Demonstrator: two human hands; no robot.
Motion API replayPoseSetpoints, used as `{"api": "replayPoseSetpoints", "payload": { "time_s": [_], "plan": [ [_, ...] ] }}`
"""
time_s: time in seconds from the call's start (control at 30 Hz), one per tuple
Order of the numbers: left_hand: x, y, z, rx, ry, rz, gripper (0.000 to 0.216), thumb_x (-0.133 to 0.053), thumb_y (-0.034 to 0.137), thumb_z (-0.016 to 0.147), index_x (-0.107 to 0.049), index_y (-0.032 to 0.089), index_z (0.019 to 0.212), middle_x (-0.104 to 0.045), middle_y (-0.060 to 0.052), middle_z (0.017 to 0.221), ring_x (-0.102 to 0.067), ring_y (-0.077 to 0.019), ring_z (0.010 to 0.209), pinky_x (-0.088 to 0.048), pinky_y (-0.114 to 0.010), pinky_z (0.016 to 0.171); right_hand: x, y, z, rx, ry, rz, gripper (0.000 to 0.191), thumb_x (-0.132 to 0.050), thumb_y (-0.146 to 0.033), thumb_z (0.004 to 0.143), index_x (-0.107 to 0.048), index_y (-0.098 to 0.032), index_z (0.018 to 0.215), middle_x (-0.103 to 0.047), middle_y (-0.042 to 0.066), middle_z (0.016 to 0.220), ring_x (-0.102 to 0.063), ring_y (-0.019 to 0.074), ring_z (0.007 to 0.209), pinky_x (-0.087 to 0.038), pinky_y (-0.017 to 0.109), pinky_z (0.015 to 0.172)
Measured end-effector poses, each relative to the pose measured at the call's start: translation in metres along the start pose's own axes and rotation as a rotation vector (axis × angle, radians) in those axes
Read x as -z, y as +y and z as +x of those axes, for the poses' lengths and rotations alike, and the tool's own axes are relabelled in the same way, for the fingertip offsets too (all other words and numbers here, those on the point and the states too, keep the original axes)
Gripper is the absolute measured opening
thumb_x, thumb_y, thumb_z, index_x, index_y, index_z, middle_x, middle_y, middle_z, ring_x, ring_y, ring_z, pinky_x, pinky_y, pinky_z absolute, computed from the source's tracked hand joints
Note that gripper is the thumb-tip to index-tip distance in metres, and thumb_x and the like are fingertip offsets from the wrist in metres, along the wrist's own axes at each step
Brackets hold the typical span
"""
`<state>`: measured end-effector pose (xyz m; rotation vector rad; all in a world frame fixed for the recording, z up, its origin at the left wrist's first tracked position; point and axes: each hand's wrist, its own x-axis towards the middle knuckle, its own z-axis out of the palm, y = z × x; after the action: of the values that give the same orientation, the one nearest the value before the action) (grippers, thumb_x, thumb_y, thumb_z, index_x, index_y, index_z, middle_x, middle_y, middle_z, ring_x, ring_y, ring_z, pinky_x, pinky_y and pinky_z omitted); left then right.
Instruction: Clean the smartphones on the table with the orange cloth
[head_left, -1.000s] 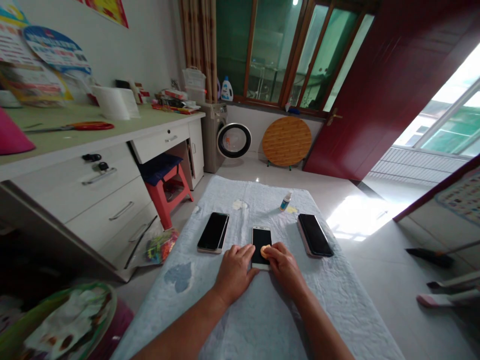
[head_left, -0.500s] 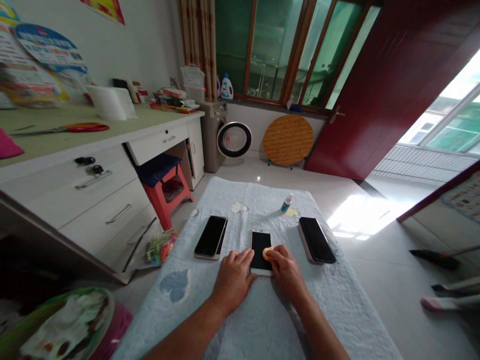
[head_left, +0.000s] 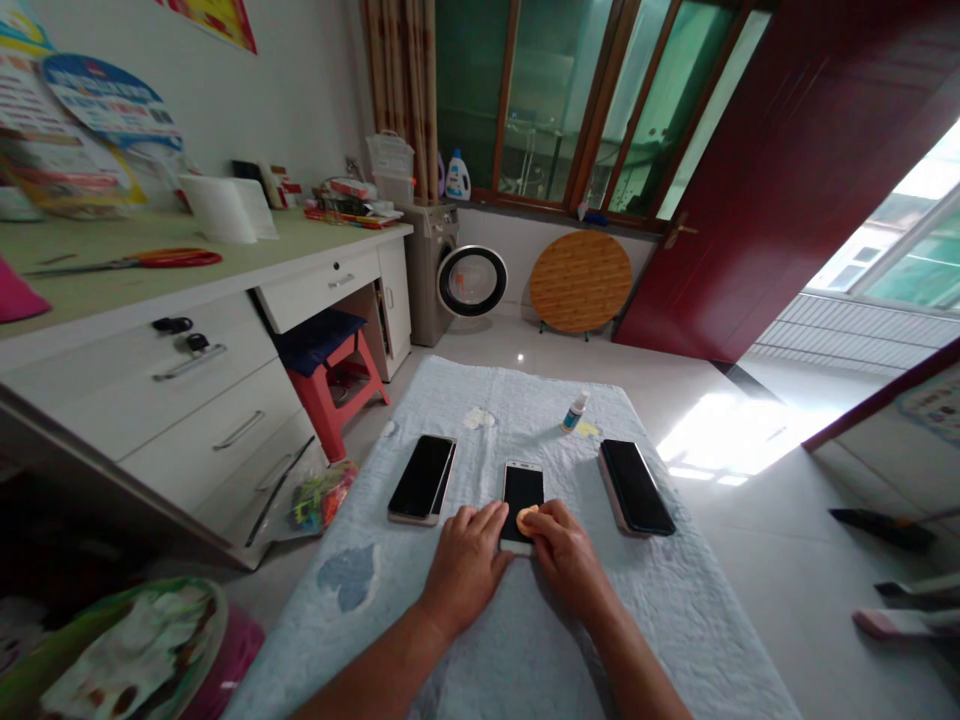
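A white phone (head_left: pixel 522 489) lies screen up in the middle of a pale blue cloth (head_left: pixel 525 620). My right hand (head_left: pixel 566 553) pinches a small orange pad (head_left: pixel 527 518) and presses it on the lower part of the screen. My left hand (head_left: pixel 466 563) lies flat beside the phone's lower left edge, fingers stretched and touching it. A dark phone (head_left: pixel 421 478) rests to the left and another dark phone (head_left: pixel 636 486) to the right.
A small spray bottle (head_left: pixel 574 411) and white cotton pads (head_left: pixel 478 418) sit at the cloth's far end. A white desk with drawers (head_left: pixel 187 380) and a red stool (head_left: pixel 334 375) stand on the left. A washing machine (head_left: pixel 442 270) is at the back.
The orange pad and my right hand have slid a little down the phone's screen toward me. My left hand stays by the phone. The camera shifted slightly.
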<state>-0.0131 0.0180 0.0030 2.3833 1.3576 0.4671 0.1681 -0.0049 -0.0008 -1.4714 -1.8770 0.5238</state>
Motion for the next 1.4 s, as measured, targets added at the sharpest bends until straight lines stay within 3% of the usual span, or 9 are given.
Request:
{"api": "replayPoseSetpoints", "payload": {
  "time_s": [0.97,1.23,1.4],
  "plan": [
    [-0.005,-0.012,0.038,-0.021,0.020,0.088,0.049,-0.052,0.029,0.089,-0.047,0.017,0.136,-0.054,-0.007,0.136,-0.050,-0.0260,0.112,-0.041,-0.040,0.095,-0.015,0.025,0.027,0.049,0.155,-0.060,0.034,-0.044,-0.007,0.083,-0.064,-0.022,0.107,-0.056,0.006,0.096,-0.056,0.0173,0.089,-0.046,0.028,0.081],
    [-0.009,-0.016,0.042,-0.045,0.037,0.102,0.049,-0.053,0.031,0.090,-0.047,0.016,0.136,-0.054,-0.008,0.136,-0.050,-0.0269,0.114,-0.040,-0.041,0.097,-0.013,0.020,0.037,-0.008,0.112,-0.102,0.029,-0.044,-0.004,0.077,-0.064,-0.019,0.090,-0.053,0.004,0.087,-0.054,0.0158,0.081,-0.044,0.026,0.074],
    [-0.010,-0.021,0.046,-0.070,0.052,0.093,0.049,-0.055,0.032,0.090,-0.048,0.017,0.135,-0.055,-0.008,0.136,-0.051,-0.0258,0.115,-0.040,-0.040,0.099,-0.012,0.017,0.042,0.022,0.125,-0.130,0.029,-0.043,-0.004,0.076,-0.063,-0.020,0.091,-0.053,0.004,0.086,-0.054,0.0157,0.080,-0.042,0.024,0.072]
  ]
}}
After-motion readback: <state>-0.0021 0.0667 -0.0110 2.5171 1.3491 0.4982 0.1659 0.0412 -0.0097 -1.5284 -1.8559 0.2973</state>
